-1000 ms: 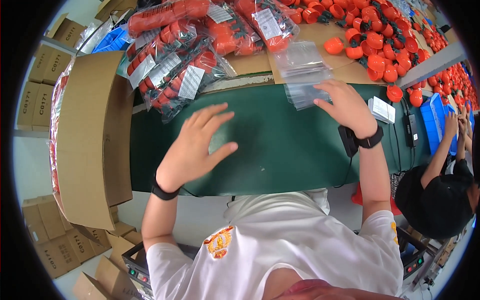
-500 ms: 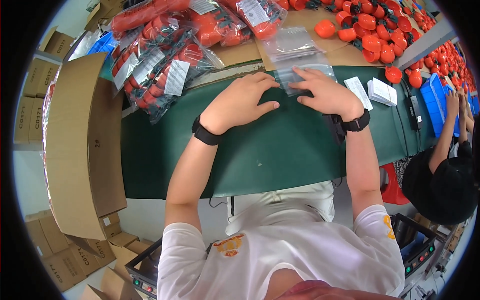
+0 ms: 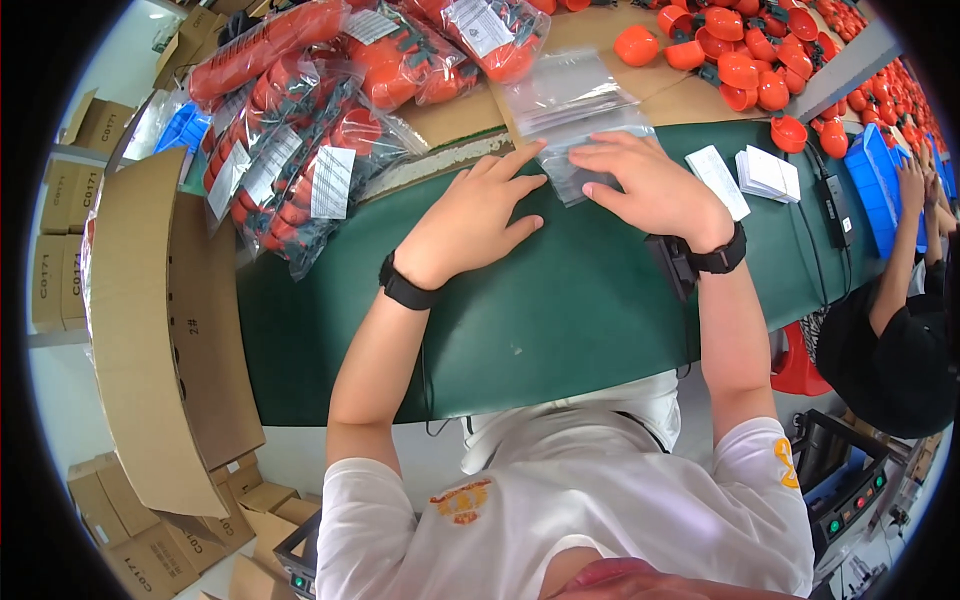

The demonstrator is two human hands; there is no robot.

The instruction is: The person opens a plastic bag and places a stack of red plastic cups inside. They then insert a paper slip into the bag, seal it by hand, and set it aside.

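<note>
A stack of clear, flat plastic bags [image 3: 568, 92] lies at the far edge of the green table. My right hand [image 3: 655, 190] rests over the near end of these bags, fingers stretched out and curving to the left. My left hand [image 3: 478, 215] is just left of the stack, its fingers apart and the index fingertip at the bags' edge. Nothing shows in its grasp. Both wrists wear black straps. To the left, filled clear bags [image 3: 300, 235] hold red cup-like parts, dark pieces and white printed slips.
Loose red parts [image 3: 738, 70] are heaped at the far right. White paper slips [image 3: 768, 180] and a black power adapter [image 3: 835, 208] lie right of my right hand. A cardboard box [image 3: 140, 330] stands at the left. A co-worker's hands reach by a blue bin [image 3: 872, 190].
My right hand has shifted slightly, its fingers drawn closer together over the bags. My left hand stays beside the stack. The whole view has tilted a little.
</note>
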